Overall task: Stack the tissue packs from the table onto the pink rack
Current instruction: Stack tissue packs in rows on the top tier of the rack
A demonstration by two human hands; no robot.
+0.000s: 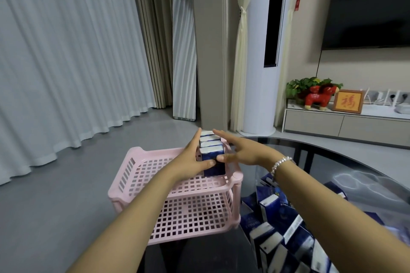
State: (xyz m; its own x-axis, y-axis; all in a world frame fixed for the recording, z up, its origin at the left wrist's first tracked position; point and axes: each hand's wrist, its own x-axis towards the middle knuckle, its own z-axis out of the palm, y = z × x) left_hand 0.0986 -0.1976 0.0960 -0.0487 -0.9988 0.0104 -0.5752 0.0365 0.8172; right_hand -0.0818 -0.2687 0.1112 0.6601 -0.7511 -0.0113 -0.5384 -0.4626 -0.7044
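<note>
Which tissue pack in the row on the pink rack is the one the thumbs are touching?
Find the pink rack beside the glass table. On its top shelf, near the right edge, a row of blue tissue packs stands between the left hand and right hand. It is the front pack, nearest you, with both thumbs on it.

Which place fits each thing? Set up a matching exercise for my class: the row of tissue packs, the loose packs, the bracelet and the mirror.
1 row of tissue packs
2 loose packs
3 bracelet
4 mirror

A leaning on the wall
B top tier of the pink rack, between both hands
C right wrist
D glass table

Pairs: 1-B, 2-D, 3-C, 4-A
</note>
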